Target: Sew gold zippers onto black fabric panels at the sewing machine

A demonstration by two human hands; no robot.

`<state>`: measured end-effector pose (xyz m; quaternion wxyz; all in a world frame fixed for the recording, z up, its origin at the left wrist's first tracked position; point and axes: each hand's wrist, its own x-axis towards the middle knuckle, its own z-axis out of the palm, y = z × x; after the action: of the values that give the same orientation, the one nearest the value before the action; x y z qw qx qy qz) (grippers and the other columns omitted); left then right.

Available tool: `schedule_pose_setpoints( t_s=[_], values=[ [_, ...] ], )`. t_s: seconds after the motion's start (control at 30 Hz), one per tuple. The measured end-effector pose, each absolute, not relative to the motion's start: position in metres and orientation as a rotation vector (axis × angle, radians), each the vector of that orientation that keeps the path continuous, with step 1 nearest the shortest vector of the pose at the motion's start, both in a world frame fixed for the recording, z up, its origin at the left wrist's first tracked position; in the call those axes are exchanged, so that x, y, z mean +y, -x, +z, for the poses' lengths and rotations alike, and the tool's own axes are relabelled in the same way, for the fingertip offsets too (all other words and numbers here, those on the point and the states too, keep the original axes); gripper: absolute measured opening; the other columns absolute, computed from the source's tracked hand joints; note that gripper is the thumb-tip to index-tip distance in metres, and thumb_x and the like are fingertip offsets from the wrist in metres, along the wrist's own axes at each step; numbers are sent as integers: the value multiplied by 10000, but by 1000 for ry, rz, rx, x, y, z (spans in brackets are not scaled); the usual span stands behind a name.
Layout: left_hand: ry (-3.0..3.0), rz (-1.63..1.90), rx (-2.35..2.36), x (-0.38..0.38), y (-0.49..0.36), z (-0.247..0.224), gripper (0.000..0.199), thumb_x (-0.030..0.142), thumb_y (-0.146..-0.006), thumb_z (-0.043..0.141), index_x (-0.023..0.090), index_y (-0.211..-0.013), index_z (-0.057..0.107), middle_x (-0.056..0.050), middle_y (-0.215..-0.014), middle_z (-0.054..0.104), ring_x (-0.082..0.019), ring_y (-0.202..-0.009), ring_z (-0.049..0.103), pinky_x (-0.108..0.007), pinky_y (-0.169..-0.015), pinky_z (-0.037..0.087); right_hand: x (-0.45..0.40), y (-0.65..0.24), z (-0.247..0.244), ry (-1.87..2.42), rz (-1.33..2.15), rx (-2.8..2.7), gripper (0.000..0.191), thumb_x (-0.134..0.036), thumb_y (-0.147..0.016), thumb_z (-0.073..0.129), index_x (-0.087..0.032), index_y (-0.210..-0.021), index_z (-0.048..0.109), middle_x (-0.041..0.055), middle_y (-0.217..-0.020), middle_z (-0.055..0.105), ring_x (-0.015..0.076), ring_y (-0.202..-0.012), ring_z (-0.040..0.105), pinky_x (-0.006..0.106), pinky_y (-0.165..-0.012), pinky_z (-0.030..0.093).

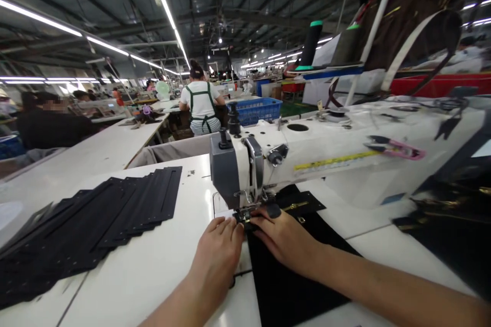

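A white sewing machine (330, 138) stands in front of me, its needle area low at the head's left end. My left hand (220, 242) is just left of the presser foot (243, 214), fingers bent and close together; what its fingertips press or pinch is hidden. My right hand (282, 237) is closed at the right side of the foot, fingertips at the edge of a black fabric panel (276, 286). The panel runs under my right forearm toward me. A gold zipper (297, 205) shows on the black material behind my right hand.
Overlapping black panels (141, 204) lie fanned out at left on the white table (161, 265). Pink-handled thread snips (402, 148) and a yellow measuring tape (333, 162) are on the machine arm. More black pieces (452, 230) lie at right. A co-worker (201, 99) is ahead, near a blue basket (259, 109).
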<state>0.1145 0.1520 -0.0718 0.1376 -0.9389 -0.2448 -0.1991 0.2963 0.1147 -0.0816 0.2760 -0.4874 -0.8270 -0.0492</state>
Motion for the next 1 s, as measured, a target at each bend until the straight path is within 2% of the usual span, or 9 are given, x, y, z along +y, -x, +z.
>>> schedule_pose_setpoints(
  t_s=[0.13,0.23,0.43,0.73,0.83,1.0],
  values=[
    [2808,-532,-892,159,-116,-56,193,6,-755,497,144,-862,581,-57,-750,664,-191,-713,632,-340,-735,492,117,-295,-70,1451,-190,-2209,149,-95,-784,516,-150,-883,613,101,-911,616,260,-841,521,411,-756,418],
    [2799,-455,-979,164,-119,-49,180,15,-759,504,150,-831,599,-45,-685,654,-211,-685,623,-338,-689,482,119,-294,-61,1501,-143,-2261,149,-86,-797,487,-139,-819,624,96,-849,630,247,-793,534,383,-734,405],
    [2791,-428,-1004,161,-121,-48,159,28,-778,493,136,-833,596,-59,-705,656,-215,-673,621,-340,-677,473,124,-291,-68,1549,71,-2162,139,-147,-741,604,-148,-876,639,75,-900,646,233,-877,552,351,-798,398],
    [2840,-443,-912,157,-117,-54,193,28,-751,534,140,-896,596,-57,-784,639,-200,-772,611,-345,-756,473,132,-290,-78,1577,129,-2052,74,-160,-685,662,-189,-750,643,21,-811,662,218,-838,565,372,-809,392],
    [2804,-412,-849,154,-117,-59,188,66,-754,544,132,-923,589,-80,-832,616,-220,-807,594,-380,-770,477,127,-289,-80,1492,72,-2036,92,-136,-707,629,-191,-780,639,32,-863,650,223,-884,538,371,-818,381],
    [2734,-392,-764,152,-117,-67,286,22,-721,508,101,-990,565,-113,-912,609,-238,-869,581,-410,-842,459,115,-287,-77,1428,-21,-2106,150,-135,-765,557,-169,-897,620,91,-969,600,243,-915,498,387,-803,400]
  ],
)
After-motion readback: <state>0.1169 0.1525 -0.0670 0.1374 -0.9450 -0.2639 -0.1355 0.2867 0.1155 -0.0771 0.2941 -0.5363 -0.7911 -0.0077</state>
